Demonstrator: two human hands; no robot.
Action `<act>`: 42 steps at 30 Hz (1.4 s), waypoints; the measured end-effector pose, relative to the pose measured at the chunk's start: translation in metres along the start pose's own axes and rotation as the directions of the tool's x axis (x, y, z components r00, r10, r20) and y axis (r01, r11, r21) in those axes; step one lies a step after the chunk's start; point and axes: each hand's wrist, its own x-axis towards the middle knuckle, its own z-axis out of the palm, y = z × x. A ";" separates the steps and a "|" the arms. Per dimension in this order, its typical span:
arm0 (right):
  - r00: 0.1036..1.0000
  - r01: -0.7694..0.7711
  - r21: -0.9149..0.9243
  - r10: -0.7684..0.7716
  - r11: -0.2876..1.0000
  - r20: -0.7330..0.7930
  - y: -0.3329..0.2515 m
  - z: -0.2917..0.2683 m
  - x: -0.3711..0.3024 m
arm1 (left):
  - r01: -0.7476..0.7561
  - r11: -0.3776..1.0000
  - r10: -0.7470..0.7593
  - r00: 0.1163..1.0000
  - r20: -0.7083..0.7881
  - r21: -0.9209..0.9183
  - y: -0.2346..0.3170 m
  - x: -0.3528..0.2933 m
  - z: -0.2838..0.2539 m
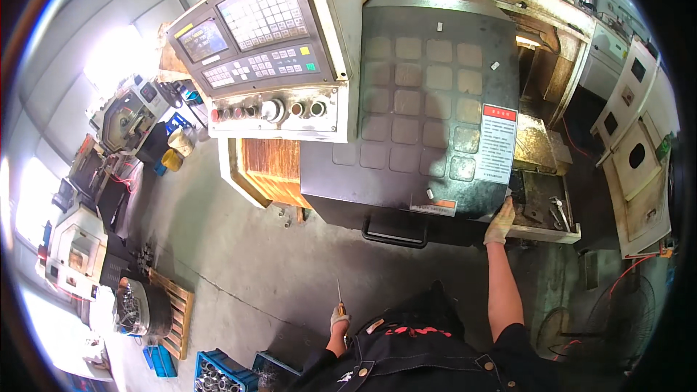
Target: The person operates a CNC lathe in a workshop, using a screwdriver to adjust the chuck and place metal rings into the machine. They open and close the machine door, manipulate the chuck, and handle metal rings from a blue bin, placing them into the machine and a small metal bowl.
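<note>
My left hand (339, 319), in a light glove, is closed round the handle of a screwdriver (339, 292). The tool's thin shaft points up and away, over the floor. My right hand (499, 223), gloved too, is out at the lower right corner of a large dark machine door (406, 192). Its fingers lie along the door's edge and look curled round it, though their tips are partly hidden. The door has rows of square window panes, a warning label (496, 144) on its right side and a black bar handle (394, 239) below. Neither hand touches that handle.
Left of the door is a control panel (272, 112) with a screen, keys and knobs. A metal tray (541, 232) with wrenches juts out beside my right hand. Blue crates (218, 372) of metal rings and a wooden pallet (178, 319) stand at lower left. Other machines line both sides.
</note>
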 end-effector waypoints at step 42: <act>0.996 -0.072 0.065 0.067 0.995 0.066 0.004 -0.002 0.005 | 0.047 0.998 -0.048 0.999 -0.012 -0.031 -0.011 -0.018 -0.003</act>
